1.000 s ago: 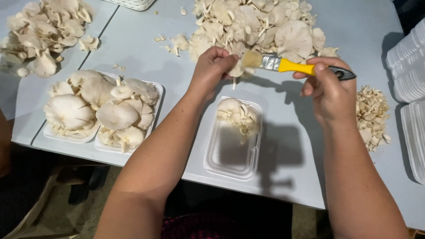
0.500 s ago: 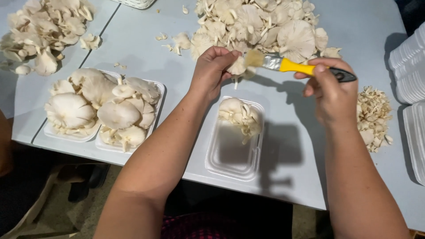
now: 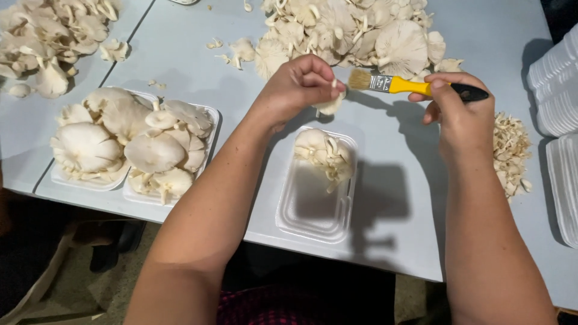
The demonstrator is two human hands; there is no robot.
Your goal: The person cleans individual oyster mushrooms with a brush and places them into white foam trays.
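Left hand [image 3: 298, 84] fingers curled tight around a small mushroom [image 3: 330, 105] above the tray [image 3: 316, 210]; right hand [image 3: 460, 114] fingers closed on the yellow-handled brush [image 3: 409, 85], bristles just beside the mushroom.

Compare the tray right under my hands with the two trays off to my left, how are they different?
The near tray holds one small mushroom cluster at its far end, the rest bare; the two left trays are heaped full. The near tray lies lengthwise away from you; the left pair sit side by side. All are white trays.
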